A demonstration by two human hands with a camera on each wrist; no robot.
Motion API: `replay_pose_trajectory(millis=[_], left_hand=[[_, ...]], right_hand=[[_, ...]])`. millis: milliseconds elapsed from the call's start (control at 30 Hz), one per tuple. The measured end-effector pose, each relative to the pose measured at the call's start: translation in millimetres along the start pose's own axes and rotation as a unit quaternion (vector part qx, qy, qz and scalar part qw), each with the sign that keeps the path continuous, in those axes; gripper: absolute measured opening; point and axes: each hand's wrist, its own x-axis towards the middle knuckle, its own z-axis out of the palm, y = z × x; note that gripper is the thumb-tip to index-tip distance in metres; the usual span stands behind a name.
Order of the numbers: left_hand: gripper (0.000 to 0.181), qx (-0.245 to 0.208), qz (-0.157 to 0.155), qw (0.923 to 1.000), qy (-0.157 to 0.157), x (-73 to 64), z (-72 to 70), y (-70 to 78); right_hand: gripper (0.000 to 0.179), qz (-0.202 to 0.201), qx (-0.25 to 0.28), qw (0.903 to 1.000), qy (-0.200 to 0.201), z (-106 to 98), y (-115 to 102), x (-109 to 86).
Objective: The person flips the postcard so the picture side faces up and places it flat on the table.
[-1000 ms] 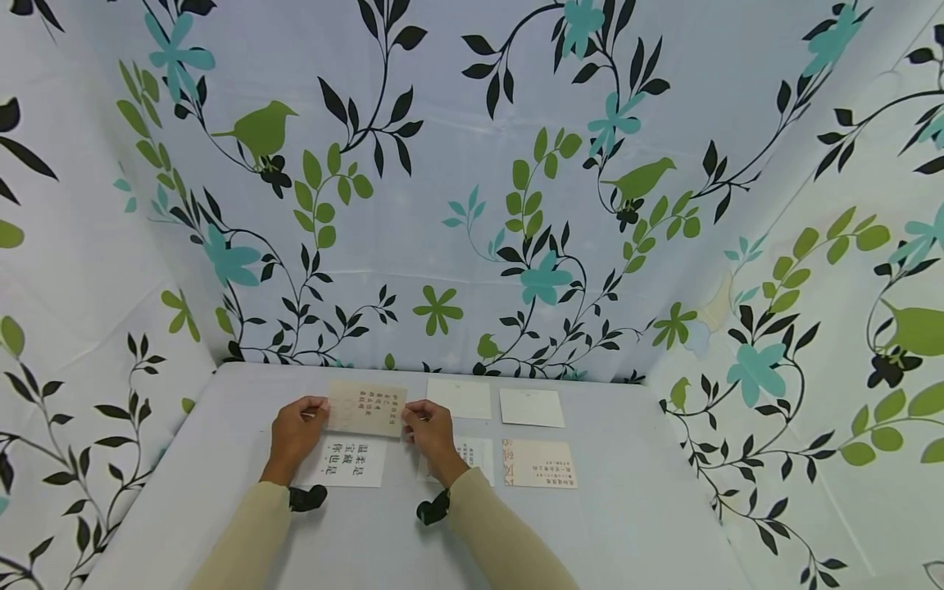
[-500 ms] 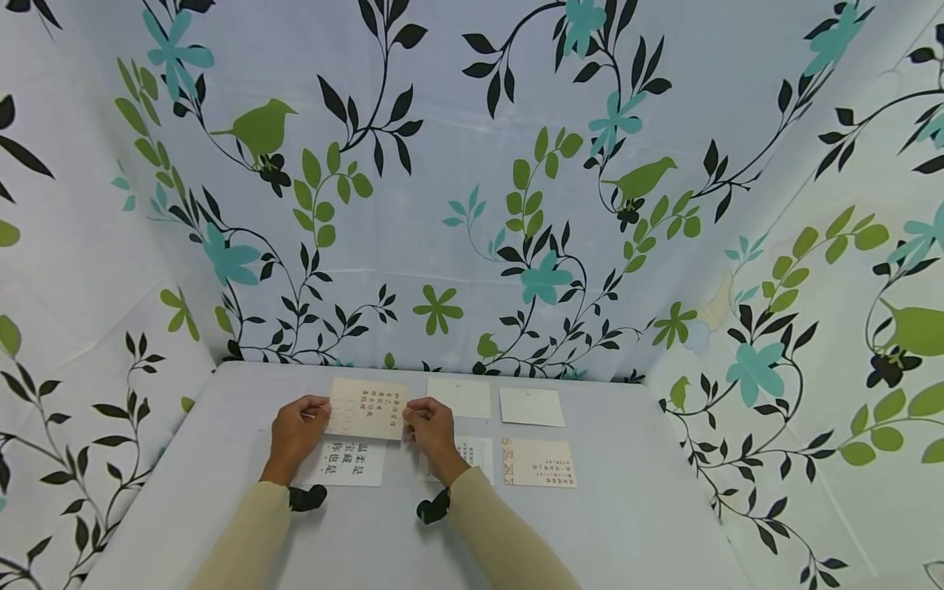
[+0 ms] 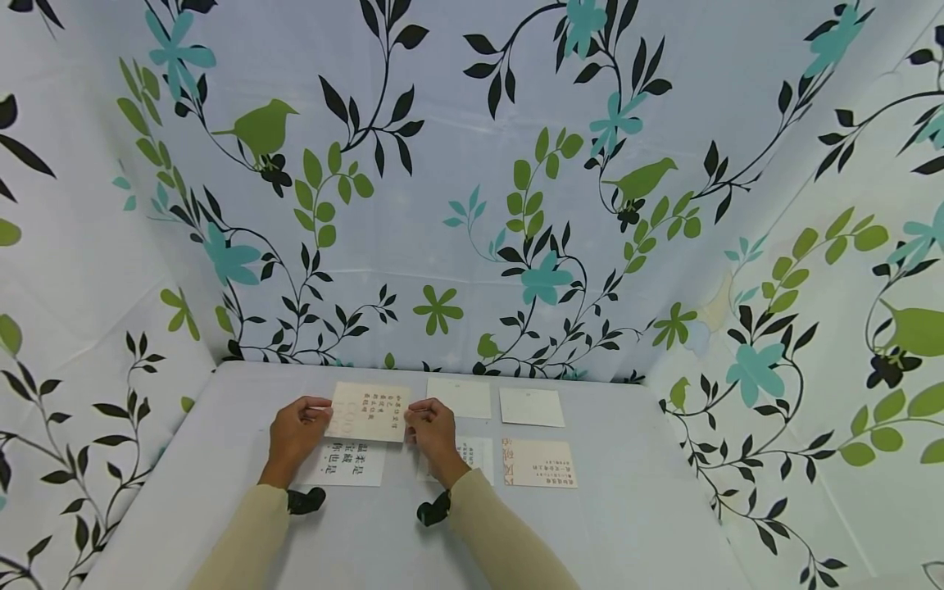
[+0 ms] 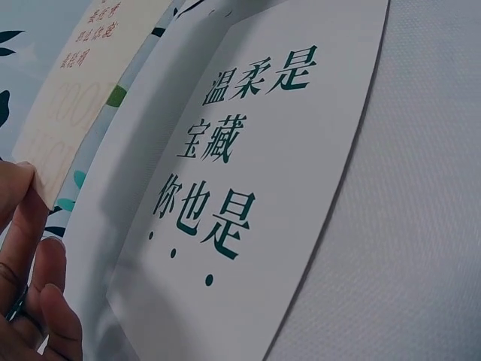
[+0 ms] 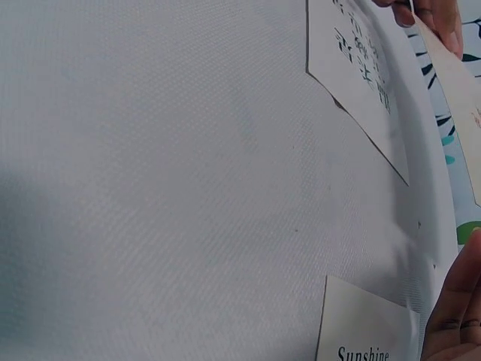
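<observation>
cream stock with red characters makes up the held card (image 3: 369, 411), raised off the table (image 3: 627, 524) between two hands. the left hand (image 3: 297, 434) pinches its left edge, fingertips closed together on the card and the other fingers curled in. the right hand (image 3: 433, 434) pinches the right edge in the same way, with no gap to see at the tips. the card sits above and partly in front of the upper edge of a white card with dark green lettering (image 3: 347, 464), apart from it in the left wrist view.

counted, there are six cards: one in the hands and five lying on the table. of those five, two are in the back row, a pale card (image 3: 459, 399) and a smaller pale card (image 3: 531, 407). three are in the front row: the green-lettered one, a half-hidden white card (image 3: 478, 455) partly covered by the right hand and forearm, and a cream card with reddish print (image 3: 539, 464) at the right end. two beige sleeves and two black wrist pieces show, one of each per arm.
</observation>
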Motion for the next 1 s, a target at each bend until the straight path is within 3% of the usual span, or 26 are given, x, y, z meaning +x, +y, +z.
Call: replay_pose_trajectory(millis=[1000], left_hand=[[0.030,0.001,0.007,0.9999,0.014,-3.6,-0.9,-6.0]], right_hand=[[0.018,0.011,0.000,0.9999,0.006,4.1,6.8,-0.6]])
